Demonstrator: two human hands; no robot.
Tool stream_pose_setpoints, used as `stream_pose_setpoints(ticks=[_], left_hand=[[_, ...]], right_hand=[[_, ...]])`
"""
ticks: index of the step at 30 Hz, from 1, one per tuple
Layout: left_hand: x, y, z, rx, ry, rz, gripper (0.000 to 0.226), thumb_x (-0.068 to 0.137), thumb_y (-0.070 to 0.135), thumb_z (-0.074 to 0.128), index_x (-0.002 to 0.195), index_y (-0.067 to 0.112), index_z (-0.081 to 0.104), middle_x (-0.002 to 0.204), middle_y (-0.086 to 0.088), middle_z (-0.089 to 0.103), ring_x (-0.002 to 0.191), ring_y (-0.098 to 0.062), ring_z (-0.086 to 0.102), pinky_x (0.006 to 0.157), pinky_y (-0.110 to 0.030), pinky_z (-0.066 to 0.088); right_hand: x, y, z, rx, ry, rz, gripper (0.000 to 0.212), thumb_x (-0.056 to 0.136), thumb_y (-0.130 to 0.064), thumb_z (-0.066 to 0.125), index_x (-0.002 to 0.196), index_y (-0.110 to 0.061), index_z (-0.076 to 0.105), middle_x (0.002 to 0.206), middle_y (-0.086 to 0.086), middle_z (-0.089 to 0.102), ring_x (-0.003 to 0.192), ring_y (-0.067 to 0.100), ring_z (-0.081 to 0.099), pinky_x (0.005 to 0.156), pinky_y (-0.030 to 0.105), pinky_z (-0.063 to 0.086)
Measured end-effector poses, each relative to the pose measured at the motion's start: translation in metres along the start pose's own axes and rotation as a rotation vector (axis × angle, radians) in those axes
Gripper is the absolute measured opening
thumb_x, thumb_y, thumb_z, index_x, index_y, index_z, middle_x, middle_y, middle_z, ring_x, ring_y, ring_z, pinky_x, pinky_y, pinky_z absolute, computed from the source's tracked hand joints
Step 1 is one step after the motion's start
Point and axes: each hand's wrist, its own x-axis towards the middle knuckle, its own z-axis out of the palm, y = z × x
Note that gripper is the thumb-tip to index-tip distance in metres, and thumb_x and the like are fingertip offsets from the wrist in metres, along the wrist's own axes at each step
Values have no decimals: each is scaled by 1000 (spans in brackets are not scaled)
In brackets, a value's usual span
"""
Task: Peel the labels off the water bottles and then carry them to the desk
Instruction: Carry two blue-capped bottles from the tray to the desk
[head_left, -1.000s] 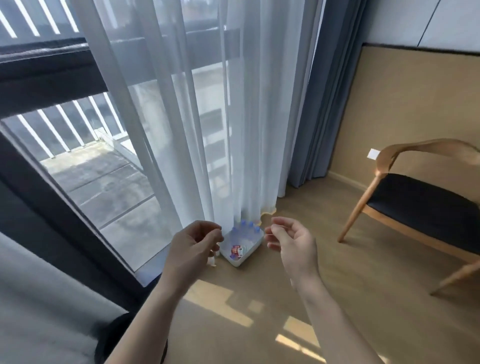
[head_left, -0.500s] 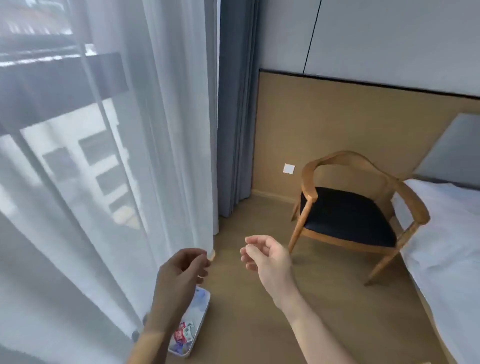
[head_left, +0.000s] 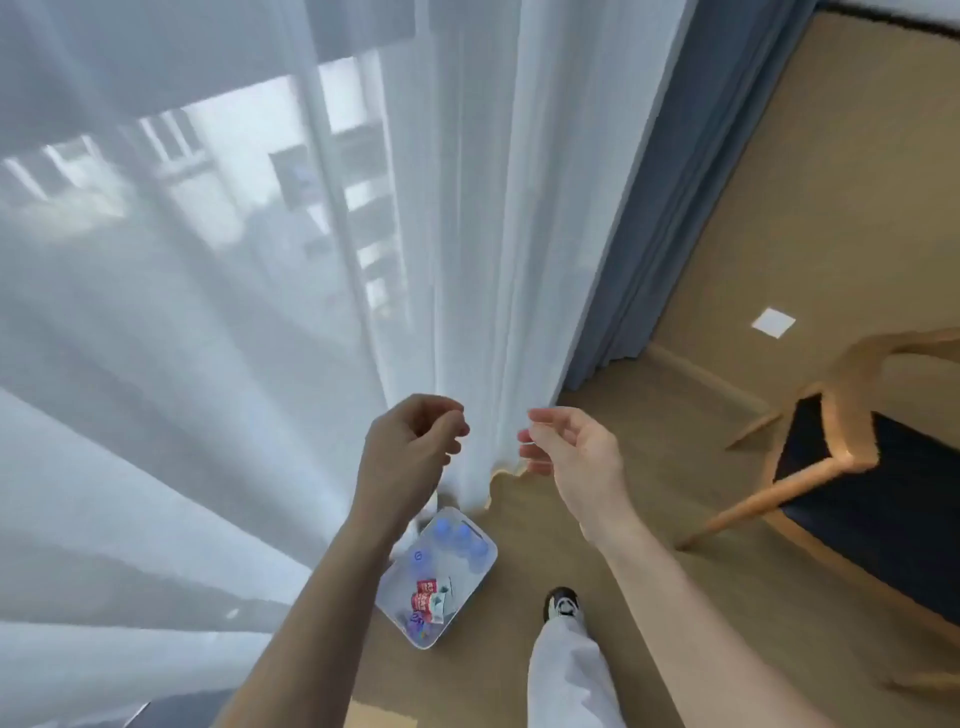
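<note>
A plastic-wrapped pack of water bottles (head_left: 451, 564) with blue caps and red labels lies on the wooden floor at the foot of the sheer curtain. My left hand (head_left: 410, 447) hovers above it with loosely curled fingers and holds nothing. My right hand (head_left: 571, 452) floats beside it at the same height, fingers relaxed and slightly bent, also holding nothing. Both hands are well above the pack and do not touch it. My left forearm hides the pack's left edge.
A white sheer curtain (head_left: 260, 312) fills the left, with a blue curtain (head_left: 654, 234) behind it. A wooden chair with a dark seat (head_left: 857, 483) stands at the right. My shoe (head_left: 562, 605) is on the floor beside the pack.
The view has swung back left and down, from the chair and bed to the curtain and floor. The pack shows more fully below my hands, which stay raised and hold nothing.
</note>
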Motion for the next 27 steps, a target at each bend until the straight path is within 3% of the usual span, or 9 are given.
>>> stream_pose_setpoints(ticks=[7,11,15,18,20,22,25,27], left_hand=[[64,-65,29,66,332,-328,14,84,10,55,86,16,67,76,0,70,55,-2,61,62,-24,52],[79,-157,51,171,328,-624,13,81,11,55,78,17,67,77,-3,69,66,-16,62,75,-39,54],[88,-270,75,222,281,-831,13,81,9,55,75,16,64,78,-7,67,62,-17,59,76,-39,53],[103,-356,91,317,208,-914,7,79,16,59,83,18,65,88,-7,70,80,-24,65,81,-41,54],[119,-414,98,385,159,-943,18,79,20,62,96,17,63,95,-5,68,92,-26,65,86,-43,53],[134,-466,104,438,135,-968,37,79,24,65,115,16,58,103,-4,66,100,-26,62,90,-42,51],[157,-541,108,476,120,-981,64,77,31,71,133,16,45,125,-10,60,111,-28,58,94,-38,47],[171,-585,110,494,115,-973,79,74,34,74,141,17,35,137,-12,52,121,-29,52,100,-39,43]], right_hand=[[123,50,5,-230,-358,147,18,88,-4,54,86,-19,63,75,0,67,66,13,63,64,25,53],[173,126,2,-386,-473,294,13,88,-7,54,88,-17,62,78,3,67,66,12,62,71,31,52],[221,227,8,-537,-532,376,14,86,-6,54,85,-18,61,73,0,66,63,11,61,71,33,50],[258,311,18,-663,-578,374,17,84,-9,53,97,-13,63,73,-1,66,71,15,61,68,29,50],[281,363,28,-746,-604,354,24,84,-13,55,107,-14,62,84,3,66,80,16,59,61,19,44],[300,409,41,-810,-651,327,31,85,-18,57,116,-15,59,97,3,64,88,16,58,62,21,43],[324,475,65,-941,-749,248,46,83,-26,60,128,-20,51,112,1,64,105,18,58,87,30,45],[335,516,81,-1007,-806,193,57,81,-31,63,134,-23,45,121,3,61,111,22,57,94,33,44]])
